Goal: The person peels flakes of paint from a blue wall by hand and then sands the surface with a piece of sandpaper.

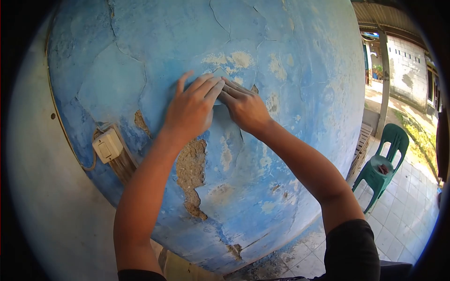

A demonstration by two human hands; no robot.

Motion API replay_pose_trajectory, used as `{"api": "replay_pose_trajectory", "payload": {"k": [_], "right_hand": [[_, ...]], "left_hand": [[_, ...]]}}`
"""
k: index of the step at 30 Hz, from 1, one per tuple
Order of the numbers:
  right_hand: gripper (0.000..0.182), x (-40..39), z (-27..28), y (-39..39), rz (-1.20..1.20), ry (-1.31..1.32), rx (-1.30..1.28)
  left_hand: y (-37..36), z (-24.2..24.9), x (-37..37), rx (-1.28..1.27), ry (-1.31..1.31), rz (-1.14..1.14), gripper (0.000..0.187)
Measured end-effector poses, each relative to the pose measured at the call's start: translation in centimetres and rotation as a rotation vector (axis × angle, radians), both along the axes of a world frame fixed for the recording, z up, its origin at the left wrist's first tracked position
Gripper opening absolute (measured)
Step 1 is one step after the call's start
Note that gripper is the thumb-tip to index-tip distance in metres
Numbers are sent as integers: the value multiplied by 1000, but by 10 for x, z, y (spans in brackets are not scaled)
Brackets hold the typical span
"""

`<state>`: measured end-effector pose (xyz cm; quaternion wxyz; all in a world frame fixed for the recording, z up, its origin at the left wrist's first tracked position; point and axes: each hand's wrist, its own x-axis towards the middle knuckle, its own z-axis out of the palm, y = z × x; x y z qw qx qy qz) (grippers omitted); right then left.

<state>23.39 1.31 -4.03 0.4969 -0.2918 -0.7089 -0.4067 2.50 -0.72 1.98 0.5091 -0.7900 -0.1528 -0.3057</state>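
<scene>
Both hands meet high on a blue, peeling wall [262,178]. My left hand [193,107] presses its fingers on a thin grey-blue sheet, possibly sandpaper [219,72], with its outer finger lifted away to the left. From the other side my right hand [246,107] closes in, its fingers together and touching the left fingertips over the same sheet. Most of the sheet is hidden beneath the fingers; only a corner shows above them. Pale, worn patches [240,59] lie just above the hands.
Broken plaster [191,175] exposes rough brown material below my left hand. A cream switch box [108,145] hangs on the wall at left, with a cable beside it. To the right, a green plastic chair [396,140] carrying a round dish [380,161] stands on floor tiles [393,206].
</scene>
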Motion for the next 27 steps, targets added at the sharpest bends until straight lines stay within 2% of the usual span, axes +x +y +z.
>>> {"api": "replay_pose_trajectory", "payload": {"k": [3,5,8,12,15,17,21,23,26,27], "right_hand": [[53,8,19,1,-53,39,114],[56,10,13,2,28,113,14],[58,7,8,4,21,234,23],[59,14,7,7,34,210,15],[59,27,12,7,93,182,-19],[58,39,13,11,58,113,73],[59,72,26,20,123,66,81],[60,90,36,23,82,47,77],[62,112,49,33,100,95,130],[64,116,50,39,193,160,120]], "left_hand": [[0,13,25,-100,-120,44,64],[12,6,35,188,-39,186,55],[17,-3,47,59,-148,191,52],[24,-10,57,91,-187,260,51],[27,-9,61,77,-230,220,52],[32,-14,67,180,-237,246,47],[38,-6,88,197,-247,223,46],[42,3,107,98,-269,216,52],[48,19,131,183,-284,189,44],[50,20,135,192,-287,200,44]]}}
